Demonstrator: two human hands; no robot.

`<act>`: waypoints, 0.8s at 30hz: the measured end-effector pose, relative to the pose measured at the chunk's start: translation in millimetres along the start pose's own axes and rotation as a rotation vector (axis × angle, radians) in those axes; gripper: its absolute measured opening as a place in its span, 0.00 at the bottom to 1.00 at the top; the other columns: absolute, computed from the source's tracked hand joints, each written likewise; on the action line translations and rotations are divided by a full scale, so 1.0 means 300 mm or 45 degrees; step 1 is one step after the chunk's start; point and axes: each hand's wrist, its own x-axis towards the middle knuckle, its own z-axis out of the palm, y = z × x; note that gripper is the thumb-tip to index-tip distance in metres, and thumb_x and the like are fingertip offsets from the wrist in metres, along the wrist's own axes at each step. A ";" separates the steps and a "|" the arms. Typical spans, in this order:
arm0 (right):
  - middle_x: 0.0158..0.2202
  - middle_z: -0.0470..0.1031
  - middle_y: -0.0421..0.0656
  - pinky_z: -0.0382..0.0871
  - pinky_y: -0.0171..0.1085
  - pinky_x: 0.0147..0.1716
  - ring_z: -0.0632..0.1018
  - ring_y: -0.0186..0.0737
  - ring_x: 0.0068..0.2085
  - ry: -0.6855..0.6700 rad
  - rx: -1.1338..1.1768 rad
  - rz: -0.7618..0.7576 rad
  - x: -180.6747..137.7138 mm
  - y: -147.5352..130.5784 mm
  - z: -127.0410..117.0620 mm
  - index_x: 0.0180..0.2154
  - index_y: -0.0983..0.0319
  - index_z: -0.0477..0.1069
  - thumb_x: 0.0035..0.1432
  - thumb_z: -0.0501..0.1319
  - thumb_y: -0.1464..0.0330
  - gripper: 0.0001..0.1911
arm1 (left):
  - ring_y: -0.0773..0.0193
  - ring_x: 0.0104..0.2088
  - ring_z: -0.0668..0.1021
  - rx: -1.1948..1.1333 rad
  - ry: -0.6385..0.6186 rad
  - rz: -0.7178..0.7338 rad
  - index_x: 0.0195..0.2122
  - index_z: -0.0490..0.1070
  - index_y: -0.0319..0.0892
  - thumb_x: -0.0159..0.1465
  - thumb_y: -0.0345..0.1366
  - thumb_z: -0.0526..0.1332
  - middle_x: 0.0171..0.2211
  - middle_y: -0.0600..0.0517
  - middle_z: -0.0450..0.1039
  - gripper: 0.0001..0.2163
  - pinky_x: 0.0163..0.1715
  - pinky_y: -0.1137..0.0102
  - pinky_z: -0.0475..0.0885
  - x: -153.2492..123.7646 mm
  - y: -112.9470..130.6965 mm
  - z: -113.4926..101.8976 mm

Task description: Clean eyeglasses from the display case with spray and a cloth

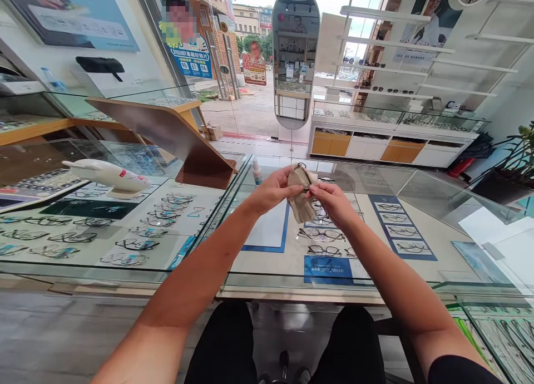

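My left hand point(273, 190) is closed on a beige cleaning cloth point(303, 208), which hangs in folds above the glass counter. Opposite it, the fingers of my right hand point(331, 201) pinch at the cloth's right edge. A thin dark line, like the rim of a pair of glasses, shows among the folds; most of it is hidden by cloth and fingers. Just beyond my left hand stands a small white spray bottle point(256, 171). Under the glass, below my hands, lie eyeglasses point(323, 235) and a blue card point(328, 269).
A brown slanted board point(167, 133) and a white rocket-shaped object point(108, 176) are on the left counter. Rows of glasses point(161, 212) lie there in the case. An oval mirror point(295, 55) rises beyond the counter. The counter's front glass edge point(267, 284) runs before my knees.
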 end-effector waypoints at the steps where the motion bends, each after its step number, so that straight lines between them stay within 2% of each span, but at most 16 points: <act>1: 0.36 0.81 0.43 0.70 0.44 0.50 0.76 0.45 0.42 -0.010 0.013 -0.005 -0.001 0.002 0.001 0.30 0.56 0.88 0.54 0.80 0.41 0.25 | 0.63 0.35 0.84 -0.003 -0.008 0.026 0.47 0.79 0.40 0.57 0.50 0.86 0.36 0.50 0.85 0.27 0.40 0.70 0.81 -0.002 -0.001 0.008; 4: 0.39 0.82 0.43 0.71 0.45 0.51 0.77 0.46 0.43 -0.048 0.017 -0.055 -0.005 0.018 0.017 0.31 0.55 0.88 0.57 0.78 0.41 0.24 | 0.67 0.28 0.80 0.011 0.076 0.117 0.42 0.76 0.41 0.58 0.52 0.86 0.28 0.54 0.80 0.26 0.32 0.72 0.77 -0.009 -0.015 0.049; 8: 0.39 0.81 0.44 0.71 0.44 0.47 0.76 0.46 0.43 -0.037 -0.051 -0.096 -0.015 0.036 0.049 0.31 0.56 0.87 0.59 0.76 0.39 0.27 | 0.68 0.21 0.75 0.056 0.312 0.169 0.36 0.73 0.42 0.61 0.64 0.80 0.22 0.56 0.74 0.29 0.24 0.72 0.71 -0.008 -0.044 0.084; 10: 0.39 0.80 0.45 0.70 0.43 0.45 0.75 0.45 0.42 0.006 -0.098 -0.106 -0.017 0.040 0.057 0.31 0.57 0.86 0.58 0.76 0.38 0.28 | 0.69 0.21 0.74 0.027 0.385 0.176 0.35 0.73 0.42 0.62 0.68 0.77 0.22 0.56 0.74 0.31 0.24 0.72 0.70 0.002 -0.058 0.080; 12: 0.38 0.79 0.44 0.69 0.43 0.43 0.73 0.43 0.40 0.066 -0.122 -0.104 -0.013 0.043 0.054 0.31 0.57 0.85 0.57 0.75 0.37 0.29 | 0.66 0.24 0.78 -0.074 0.386 0.144 0.37 0.76 0.42 0.60 0.71 0.76 0.26 0.54 0.77 0.33 0.27 0.70 0.75 0.017 -0.068 0.066; 15: 0.35 0.75 0.42 0.69 0.42 0.42 0.71 0.42 0.38 0.180 -0.130 -0.122 0.002 0.047 0.033 0.30 0.56 0.85 0.56 0.75 0.36 0.30 | 0.54 0.39 0.87 -0.209 0.311 0.061 0.47 0.80 0.41 0.57 0.74 0.75 0.36 0.47 0.84 0.38 0.39 0.63 0.83 0.033 -0.078 0.037; 17: 0.35 0.73 0.41 0.68 0.42 0.42 0.70 0.42 0.38 0.247 -0.124 -0.149 0.011 0.047 0.018 0.30 0.56 0.84 0.56 0.75 0.37 0.29 | 0.48 0.49 0.88 -0.191 0.289 0.007 0.53 0.80 0.41 0.57 0.70 0.79 0.42 0.45 0.86 0.38 0.48 0.60 0.84 0.033 -0.084 0.020; 19: 0.35 0.71 0.41 0.68 0.41 0.40 0.69 0.42 0.38 0.284 -0.099 -0.149 0.016 0.045 0.006 0.30 0.56 0.84 0.56 0.76 0.38 0.28 | 0.46 0.55 0.87 -0.126 0.295 -0.052 0.56 0.80 0.43 0.57 0.59 0.84 0.47 0.45 0.86 0.35 0.55 0.58 0.83 0.029 -0.092 0.007; 21: 0.35 0.70 0.40 0.67 0.40 0.39 0.69 0.41 0.37 0.299 -0.057 -0.143 0.018 0.041 -0.002 0.30 0.56 0.84 0.55 0.77 0.38 0.27 | 0.46 0.56 0.87 -0.085 0.311 -0.094 0.54 0.81 0.43 0.58 0.52 0.84 0.48 0.46 0.87 0.29 0.59 0.56 0.82 0.024 -0.101 -0.002; 24: 0.35 0.73 0.40 0.67 0.40 0.41 0.70 0.41 0.38 0.340 -0.007 -0.176 0.020 0.029 -0.015 0.30 0.56 0.84 0.54 0.78 0.39 0.27 | 0.48 0.55 0.87 -0.121 0.329 -0.125 0.49 0.83 0.41 0.61 0.48 0.83 0.46 0.45 0.88 0.22 0.60 0.54 0.82 0.025 -0.108 -0.014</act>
